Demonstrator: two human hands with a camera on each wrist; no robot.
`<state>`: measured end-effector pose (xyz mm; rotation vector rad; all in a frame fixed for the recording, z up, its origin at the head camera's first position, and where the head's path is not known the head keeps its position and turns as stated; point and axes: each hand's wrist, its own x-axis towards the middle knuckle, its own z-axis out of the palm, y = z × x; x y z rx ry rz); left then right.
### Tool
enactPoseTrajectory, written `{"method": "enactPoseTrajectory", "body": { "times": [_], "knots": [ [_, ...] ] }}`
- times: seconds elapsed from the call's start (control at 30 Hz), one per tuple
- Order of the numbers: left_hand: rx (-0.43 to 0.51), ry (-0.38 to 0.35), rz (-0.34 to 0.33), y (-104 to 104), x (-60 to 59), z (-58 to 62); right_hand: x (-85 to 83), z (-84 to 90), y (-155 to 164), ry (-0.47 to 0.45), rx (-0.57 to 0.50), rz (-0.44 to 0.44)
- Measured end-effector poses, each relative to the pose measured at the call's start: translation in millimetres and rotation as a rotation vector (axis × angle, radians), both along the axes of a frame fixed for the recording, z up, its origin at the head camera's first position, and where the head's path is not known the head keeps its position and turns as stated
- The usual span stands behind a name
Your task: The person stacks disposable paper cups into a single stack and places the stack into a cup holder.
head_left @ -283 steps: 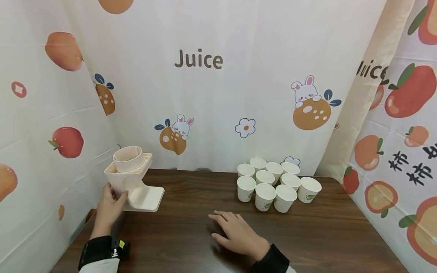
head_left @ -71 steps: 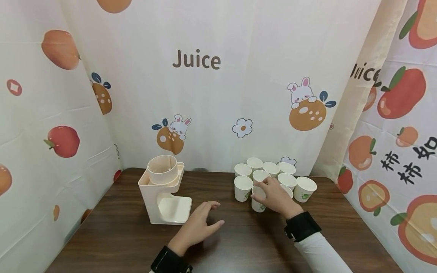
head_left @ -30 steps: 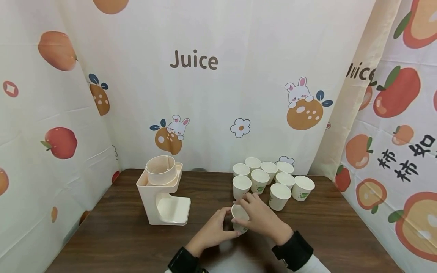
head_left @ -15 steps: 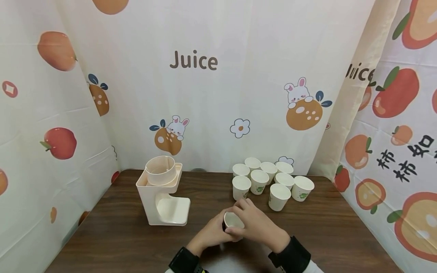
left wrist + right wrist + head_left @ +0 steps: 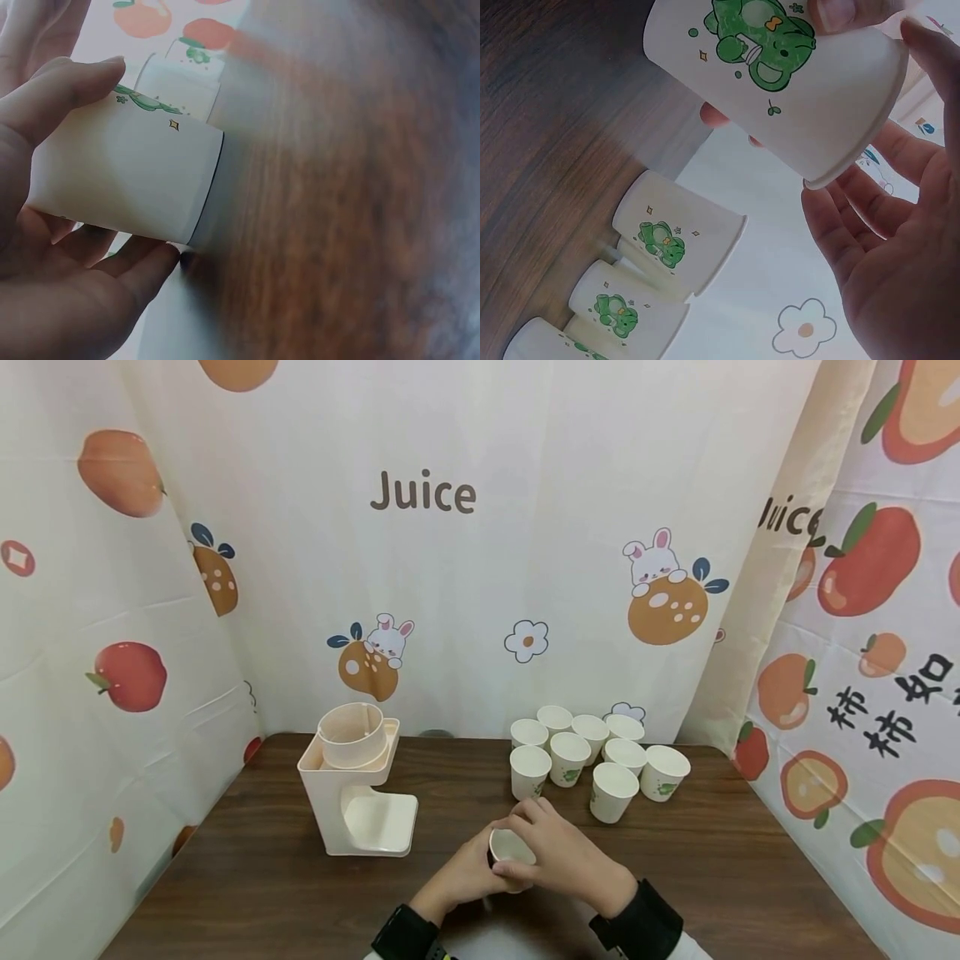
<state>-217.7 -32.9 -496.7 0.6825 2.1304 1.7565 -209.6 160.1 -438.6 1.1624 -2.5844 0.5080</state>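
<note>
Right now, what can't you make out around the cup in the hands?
- Head view: the paper cup, its wall and base hidden by the left hand and right hand.
- Left wrist view: the table is blurred.
- Right wrist view: the cup group is cut off by the bottom edge.

A cream plastic stand with a round holder on top sits on the left part of the dark wooden table. 8 white paper cups with green cartoon prints stand clustered near the back right. Behind hang cloth curtains printed with "Juice", oranges, rabbits and a flower.
</note>
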Motion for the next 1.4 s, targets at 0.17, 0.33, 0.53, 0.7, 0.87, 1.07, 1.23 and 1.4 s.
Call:
{"method": "enactPoseTrajectory", "body": {
  "times": [0.17, 0.33, 0.53, 0.7, 0.87, 1.07, 1.23, 1.4],
  "knots": [
    [0.020, -0.034, -0.029, 0, -0.8, 0.0, -0.2, 3.5, 3, -0.022, -0.018, 0.012],
    [0.024, 0.002, -0.031, 1, -1.1, -1.0, -3.6, 4.5, 8, 0.005, -0.014, -0.028],
    [0.030, 0.023, -0.021, 3, -0.6, -1.1, -10.1, 4.7, 16, 0.068, -0.013, -0.050],
    [0.039, 0.009, -0.011, 2, -0.2, -0.6, -16.6, 5.5, 26, 0.136, 0.008, -0.134],
    [0.012, -0.001, 0.012, 3, -0.8, -2.1, -24.1, 8.2, 40, 0.113, -0.001, -0.250],
    [-0.012, -0.003, 0.037, 4, -1.5, -5.1, -33.2, 11.5, 62, 0.123, -0.013, -0.335],
    [-0.019, 0.001, 0.044, 5, -2.0, -6.5, -40.5, 12.1, 77, 0.117, -0.014, -0.412],
    [-0.022, 0.007, 0.044, 5, -1.3, -6.3, -47.6, 9.1, 89, 0.090, -0.022, -0.456]
  ]
}}
